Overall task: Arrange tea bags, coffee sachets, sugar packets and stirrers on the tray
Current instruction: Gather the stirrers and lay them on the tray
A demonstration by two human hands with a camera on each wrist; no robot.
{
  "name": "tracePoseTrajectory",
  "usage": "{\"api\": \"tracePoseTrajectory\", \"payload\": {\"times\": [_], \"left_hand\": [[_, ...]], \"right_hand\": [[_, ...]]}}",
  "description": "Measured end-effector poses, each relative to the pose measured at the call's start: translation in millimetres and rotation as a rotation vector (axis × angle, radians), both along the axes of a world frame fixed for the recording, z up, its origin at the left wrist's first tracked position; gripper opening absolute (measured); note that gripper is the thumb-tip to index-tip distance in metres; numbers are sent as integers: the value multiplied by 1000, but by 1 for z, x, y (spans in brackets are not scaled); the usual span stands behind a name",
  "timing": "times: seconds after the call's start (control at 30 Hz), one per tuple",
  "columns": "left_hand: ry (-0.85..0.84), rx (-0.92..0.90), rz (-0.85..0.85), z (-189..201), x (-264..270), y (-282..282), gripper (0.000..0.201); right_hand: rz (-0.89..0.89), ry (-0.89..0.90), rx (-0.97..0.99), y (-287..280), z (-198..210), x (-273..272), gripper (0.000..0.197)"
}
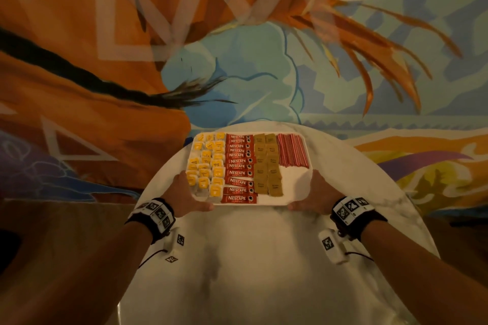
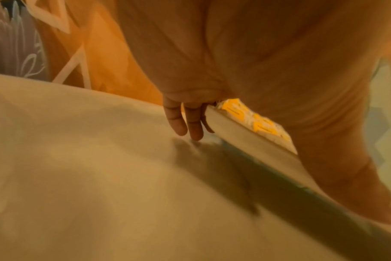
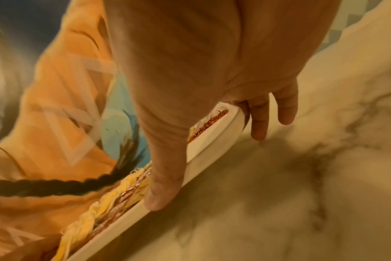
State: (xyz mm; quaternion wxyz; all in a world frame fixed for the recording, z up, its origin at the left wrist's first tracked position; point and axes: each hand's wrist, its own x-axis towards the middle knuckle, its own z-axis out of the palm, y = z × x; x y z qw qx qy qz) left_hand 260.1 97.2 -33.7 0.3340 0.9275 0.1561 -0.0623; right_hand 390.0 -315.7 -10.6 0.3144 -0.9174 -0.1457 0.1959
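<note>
A white tray (image 1: 293, 179) sits at the far side of a round marble table (image 1: 264, 258). From left to right it holds yellow tea bags (image 1: 208, 163), red Nescafe coffee sachets (image 1: 239, 166), brown sugar packets (image 1: 268, 163) and red stirrers (image 1: 291, 150). My left hand (image 1: 184, 192) is at the tray's near left corner and my right hand (image 1: 315, 192) at the near right corner. In the left wrist view straight fingers (image 2: 190, 121) point down the tray's side (image 2: 246, 141), beside tea bags (image 2: 257, 121). In the right wrist view my thumb (image 3: 163, 185) lies along the near rim (image 3: 212, 141).
A painted mural wall (image 1: 237, 60) in orange and blue stands right behind the table. The table's round edge curves close past the tray on both sides. Bare marble lies between the tray and me.
</note>
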Motion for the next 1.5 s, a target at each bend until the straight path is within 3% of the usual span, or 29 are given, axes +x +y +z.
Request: {"api": "tracePoseTrajectory", "payload": {"times": [0.07, 0.17, 0.33, 0.43, 0.57, 0.67, 0.77, 0.83, 1.0, 1.37, 1.5], "left_hand": [[39, 25, -5, -16, 6, 8, 132], [112, 104, -5, -29, 14, 14, 137], [212, 140, 54, 19, 4, -18, 141], [201, 145, 57, 17, 0, -18, 134], [137, 13, 200, 10, -12, -30, 143], [-31, -129, 271, 1, -28, -42, 121], [-203, -199, 282, -3, -36, -47, 72], [-235, -221, 272, -6, -36, -45, 62], [-132, -112, 259, -23, -24, -32, 85], [40, -9, 257, -7, 12, -9, 81], [-2, -18, 224, -6, 14, 1, 77]], "right_hand": [[34, -20, -25, 8, 1, 0, 126], [-1, -16, -161, 9, -14, 8, 137], [-41, 50, -396, 17, 14, -13, 131], [-94, 68, -367, 13, 11, -18, 131], [-216, -14, -231, 20, 9, -43, 117], [-280, -68, -145, 29, -4, -63, 108], [-347, -125, -102, 33, -15, -69, 115], [-374, -133, -100, 35, -22, -66, 119], [-376, -180, -148, 42, -20, -58, 113], [-297, -134, -229, 59, -14, -22, 104], [-300, -111, -149, 52, -19, -10, 90]]}}
